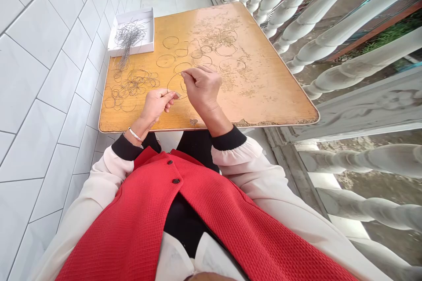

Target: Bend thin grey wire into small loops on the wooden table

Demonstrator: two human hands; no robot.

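My left hand (158,103) and my right hand (201,86) meet over the near middle of a worn wooden table (263,92). Both are closed in a pinch on one thin wire loop (172,82) that curves between them. The right fingertips grip the loop's top, the left fingertips its lower end. To the left of my hands lies a tangle of finished wire rings (132,85), and more separate rings (201,50) lie farther back on the table.
A white shallow box (115,30) at the far left corner holds a bundle of straight wires (128,37). A white tiled wall runs along the left. A white stone balustrade (329,22) borders the right side.
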